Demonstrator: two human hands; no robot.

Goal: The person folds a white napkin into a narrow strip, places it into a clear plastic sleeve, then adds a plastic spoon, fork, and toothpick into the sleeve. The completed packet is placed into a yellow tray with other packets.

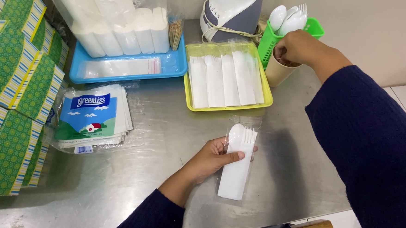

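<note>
Brushed steel table (137, 177), glossy plastic sleeve (240, 126), matt paper napkin (234, 177)

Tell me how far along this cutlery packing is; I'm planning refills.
Done: a row of filled packets lies in the yellow tray. In hand: the left hand holds a clear sleeve with napkin, spoon and fork inside, top open; the right hand reaches into the paper cup. Left: loose cutlery in the green basket.

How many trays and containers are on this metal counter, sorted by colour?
Blue tray: 1
Yellow tray: 1
Green basket with white spoons and forks: 1
Tan paper cup, which the right hand reaches into: 1
Total: 4
The left hand holds a clear sleeve with a spoon, fork and napkin; I did not count it.
</note>
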